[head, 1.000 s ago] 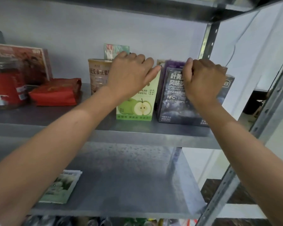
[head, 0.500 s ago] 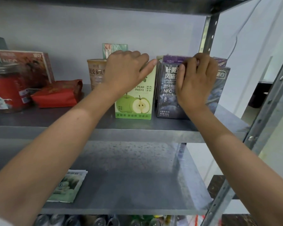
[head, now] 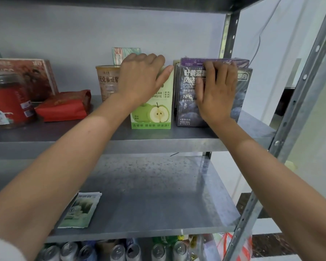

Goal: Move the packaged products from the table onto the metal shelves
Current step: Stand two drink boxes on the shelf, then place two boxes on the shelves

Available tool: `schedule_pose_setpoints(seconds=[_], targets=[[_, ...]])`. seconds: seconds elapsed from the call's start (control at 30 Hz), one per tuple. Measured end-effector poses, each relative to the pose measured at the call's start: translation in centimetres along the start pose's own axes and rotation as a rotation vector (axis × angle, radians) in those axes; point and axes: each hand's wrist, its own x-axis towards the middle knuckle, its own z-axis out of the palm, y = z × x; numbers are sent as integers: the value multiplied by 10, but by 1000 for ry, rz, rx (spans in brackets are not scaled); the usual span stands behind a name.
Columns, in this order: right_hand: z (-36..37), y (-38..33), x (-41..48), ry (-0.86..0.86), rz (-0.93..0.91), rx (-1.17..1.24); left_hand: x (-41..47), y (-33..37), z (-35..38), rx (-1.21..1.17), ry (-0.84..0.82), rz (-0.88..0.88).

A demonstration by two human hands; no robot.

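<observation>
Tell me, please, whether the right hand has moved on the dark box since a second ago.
Yes. The right hand has come down from gripping over the top edge of the dark box onto its front face, fingers flat.

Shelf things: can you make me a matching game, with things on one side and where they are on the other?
Things:
1 green box
2 red bag
3 flat packet
4 cans

Places:
A on the lower shelf
B under the left hand
C beside the red jar
D underneath the lower shelf

Pairs: 1-B, 2-C, 3-A, 4-D
</observation>
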Motion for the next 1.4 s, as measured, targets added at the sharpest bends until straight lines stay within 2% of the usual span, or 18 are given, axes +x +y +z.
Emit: schedule_pose_setpoints(seconds=[0.17,0.33,0.47,0.53,0.6,0.67,0.7,0.73,0.77,0.83,0.9,0.93,1.0,1.13,1.27,1.4], targets=[[-18,7,3,-75,-79,88,-6,0,-14,-121,-242,36],[-50,6,-3,-165,-112,140,-20,26,-41,-171,-305,62],[-86,5,-22,-238,-59,184,-36,56,-64,-284,-397,-77],[-110,4,-39,-276,6,181,-53,75,-80,-327,-363,-134],[-135,4,-64,-365,74,176,-81,102,-100,-387,-321,-211],[-161,5,-93,-508,132,174,-113,137,-123,-500,-364,-355],[-177,3,-105,-642,172,170,-127,156,-133,-546,-413,-411],[-193,1,-115,-838,224,168,-140,172,-140,-568,-529,-419],[-208,-2,-125,-1073,280,159,-149,186,-144,-579,-711,-363],[-233,-6,-148,-1515,331,100,-163,202,-145,-601,-1212,-132],[-251,-14,-170,-1825,418,49,-178,210,-142,-624,-1577,175],[-257,-20,-179,-1900,481,29,-182,210,-140,-603,-1701,279],[-266,-30,-195,-1888,597,-44,-188,213,-134,-619,-1684,373],[-288,-57,-213,-1680,799,-245,-206,220,-121,-771,-1376,521],[-324,-108,-230,-1601,1076,-412,-243,222,-124,-860,-1318,826],[-378,-173,-250,-1566,1411,-554,-270,227,-158,-880,-1285,1118]])
